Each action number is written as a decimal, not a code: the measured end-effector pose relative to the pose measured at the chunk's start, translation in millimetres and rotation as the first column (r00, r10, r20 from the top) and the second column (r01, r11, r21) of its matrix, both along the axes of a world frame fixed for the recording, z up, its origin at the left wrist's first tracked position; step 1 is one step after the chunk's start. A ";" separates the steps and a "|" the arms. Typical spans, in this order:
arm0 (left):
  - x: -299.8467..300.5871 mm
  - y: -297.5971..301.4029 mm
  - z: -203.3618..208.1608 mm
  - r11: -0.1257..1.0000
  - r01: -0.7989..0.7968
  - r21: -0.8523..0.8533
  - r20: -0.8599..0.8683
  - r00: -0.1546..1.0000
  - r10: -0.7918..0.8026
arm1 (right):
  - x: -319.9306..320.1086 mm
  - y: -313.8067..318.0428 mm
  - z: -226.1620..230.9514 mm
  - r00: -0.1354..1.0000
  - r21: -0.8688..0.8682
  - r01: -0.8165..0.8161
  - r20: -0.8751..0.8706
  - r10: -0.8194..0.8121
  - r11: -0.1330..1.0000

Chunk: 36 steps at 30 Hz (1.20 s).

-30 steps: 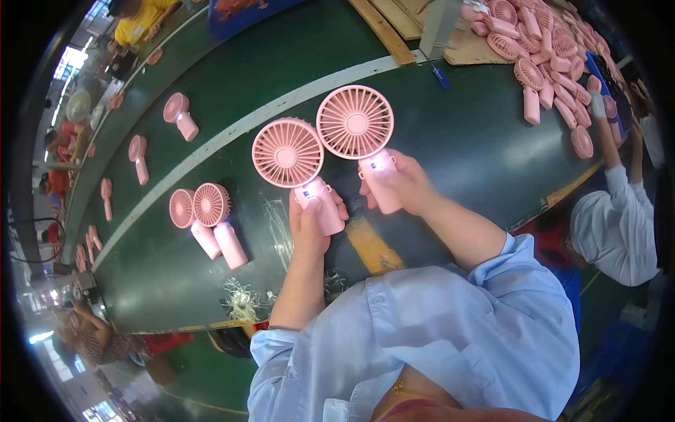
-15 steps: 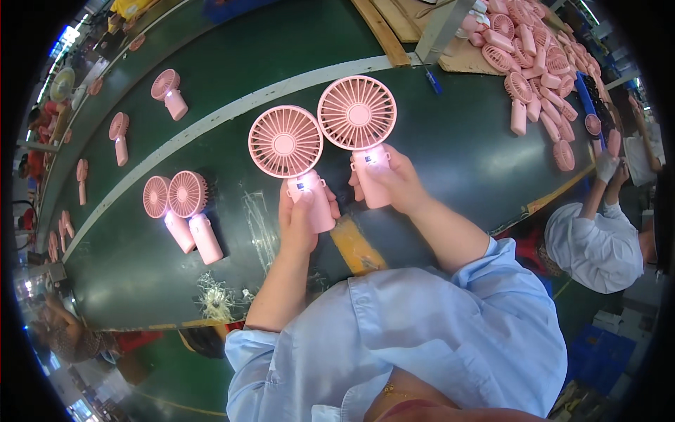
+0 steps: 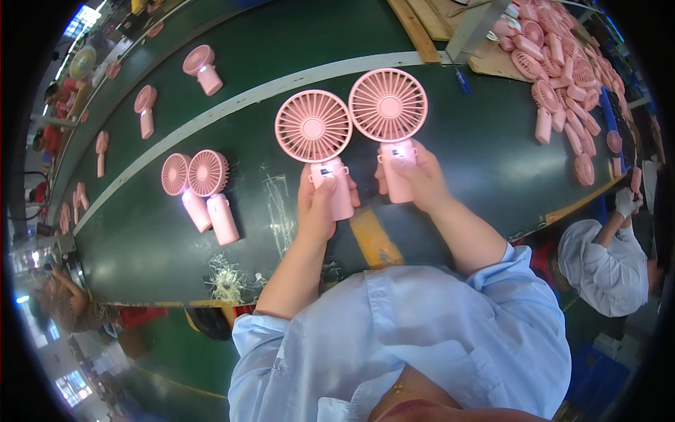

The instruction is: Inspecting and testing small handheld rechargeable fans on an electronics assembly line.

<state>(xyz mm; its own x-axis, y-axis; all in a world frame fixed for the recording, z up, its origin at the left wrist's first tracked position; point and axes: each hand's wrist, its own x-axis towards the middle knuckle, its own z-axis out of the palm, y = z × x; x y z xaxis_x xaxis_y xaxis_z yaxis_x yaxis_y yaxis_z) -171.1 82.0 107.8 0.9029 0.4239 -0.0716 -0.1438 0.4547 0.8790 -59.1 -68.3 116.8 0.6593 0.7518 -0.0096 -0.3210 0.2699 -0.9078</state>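
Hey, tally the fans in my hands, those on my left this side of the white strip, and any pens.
Pink fan in the left hand: 1
Pink fan in the right hand: 1
Pink fans on the green table, left of the hands: 2
Blue pen-like item: 1
Total: 5

Handheld fans (image 3: 313,128) are smooth pink plastic; the green worktable (image 3: 485,148) is smooth and faintly glossy; the plank (image 3: 416,32) is matt wood, the shirt (image 3: 436,309) cloth.
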 end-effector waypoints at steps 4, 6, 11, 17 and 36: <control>1.6 -2.5 0.2 0.999 -0.032 -0.027 -0.041 0.999 0.031 | 0.2 0.6 -1.0 1.000 -0.008 -0.020 -0.012 0.020 1.000; 0.1 -1.4 0.6 0.999 -0.033 -0.027 -0.045 0.998 0.032 | -1.4 1.9 -1.6 1.000 -0.012 -0.016 -0.025 0.016 1.000; -0.2 -1.0 2.0 0.998 -0.055 -0.005 -0.018 0.998 0.055 | -2.4 2.0 2.1 1.000 -0.012 0.005 -0.012 -0.006 1.000; -0.1 -2.9 -2.7 0.997 -0.069 0.015 -0.037 0.997 0.070 | 2.5 2.0 -3.1 0.997 -0.001 0.030 -0.066 -0.030 1.000; 1.7 -16.9 10.9 0.958 0.004 -0.288 -0.204 0.977 -0.066 | 11.1 2.1 -18.3 0.862 0.417 -0.177 -0.371 0.345 0.891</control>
